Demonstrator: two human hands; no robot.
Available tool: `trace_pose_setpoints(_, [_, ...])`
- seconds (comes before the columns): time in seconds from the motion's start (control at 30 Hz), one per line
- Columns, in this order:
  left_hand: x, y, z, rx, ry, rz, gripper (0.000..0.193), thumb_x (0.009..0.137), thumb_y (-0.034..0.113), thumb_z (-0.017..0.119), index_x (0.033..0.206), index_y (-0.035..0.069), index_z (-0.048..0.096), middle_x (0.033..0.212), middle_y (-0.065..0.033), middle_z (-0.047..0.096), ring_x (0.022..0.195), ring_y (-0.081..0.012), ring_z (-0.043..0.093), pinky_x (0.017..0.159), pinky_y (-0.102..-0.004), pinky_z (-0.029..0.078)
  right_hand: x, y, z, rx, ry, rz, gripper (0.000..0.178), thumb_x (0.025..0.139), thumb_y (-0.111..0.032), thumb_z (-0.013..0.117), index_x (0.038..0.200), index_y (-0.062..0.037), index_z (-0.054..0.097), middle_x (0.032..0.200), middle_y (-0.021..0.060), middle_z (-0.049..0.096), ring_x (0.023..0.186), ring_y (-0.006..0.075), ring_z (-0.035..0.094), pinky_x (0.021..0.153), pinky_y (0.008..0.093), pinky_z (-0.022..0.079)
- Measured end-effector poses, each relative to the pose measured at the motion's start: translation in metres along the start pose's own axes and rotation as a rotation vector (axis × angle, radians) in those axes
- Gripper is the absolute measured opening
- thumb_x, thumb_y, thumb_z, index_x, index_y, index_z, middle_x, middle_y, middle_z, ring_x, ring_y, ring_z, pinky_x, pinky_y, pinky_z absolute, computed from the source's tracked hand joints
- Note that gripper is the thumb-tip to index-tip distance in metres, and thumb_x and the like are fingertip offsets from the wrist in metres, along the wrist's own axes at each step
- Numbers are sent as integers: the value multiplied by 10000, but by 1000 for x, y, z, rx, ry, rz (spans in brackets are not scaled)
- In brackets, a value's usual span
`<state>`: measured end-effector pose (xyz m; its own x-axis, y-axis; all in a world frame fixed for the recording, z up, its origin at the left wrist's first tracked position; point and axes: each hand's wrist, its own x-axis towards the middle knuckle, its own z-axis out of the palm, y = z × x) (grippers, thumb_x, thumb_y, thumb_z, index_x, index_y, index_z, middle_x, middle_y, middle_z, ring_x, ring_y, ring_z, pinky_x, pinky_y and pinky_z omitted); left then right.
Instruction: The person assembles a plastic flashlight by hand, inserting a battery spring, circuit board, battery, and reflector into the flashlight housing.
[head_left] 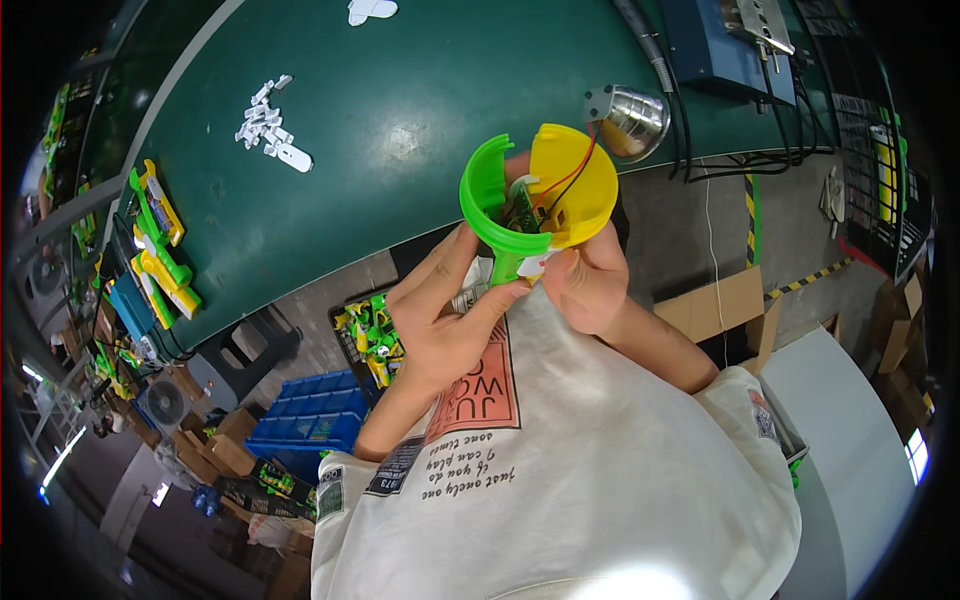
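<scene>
Just in front of my body, my left hand grips the green half of a flashlight-like plastic housing by its narrow lower part. My right hand is closed on the yellow half from the right. The two halves meet near the bottom and stand apart at the top. Between them sits a small green circuit board. Red and black wires run up from inside the housing toward a silver reflector cup, which rests by the table's near edge. Some fingertips are hidden behind the housing.
On the green table lie small white plastic parts and green-and-yellow toy-like pieces. A blue box-shaped device with black cables stands at the far right. Below are a crate of green-yellow parts, blue crates and a cardboard box.
</scene>
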<state>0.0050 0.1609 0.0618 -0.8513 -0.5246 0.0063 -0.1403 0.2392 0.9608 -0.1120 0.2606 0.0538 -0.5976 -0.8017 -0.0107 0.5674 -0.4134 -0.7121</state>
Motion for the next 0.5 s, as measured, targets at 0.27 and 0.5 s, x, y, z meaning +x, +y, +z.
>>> trace_pose_setpoints(0.27, [-3, -1, -3, -5, -41, -10, 622, 683, 18, 794, 1249, -69, 549, 1207, -226, 608, 1099, -279, 616, 927, -332, 477, -4, -2, -7, 19, -73, 46, 820, 841, -371, 697, 1436, -19, 256, 1286, 75, 465, 1148, 164, 473, 985, 302, 369])
trace_pose_setpoints(0.5, [-1, 6, -3, 59, -11, 72, 597, 685, 21, 779, 1225, -97, 555, 1126, -245, 640, 1019, -276, 657, 867, -322, 508, 0, -3, -5, 132, -13, 126, 857, 788, -355, 759, 1421, -18, 289, 1275, 63, 487, 1141, 150, 483, 958, 289, 391])
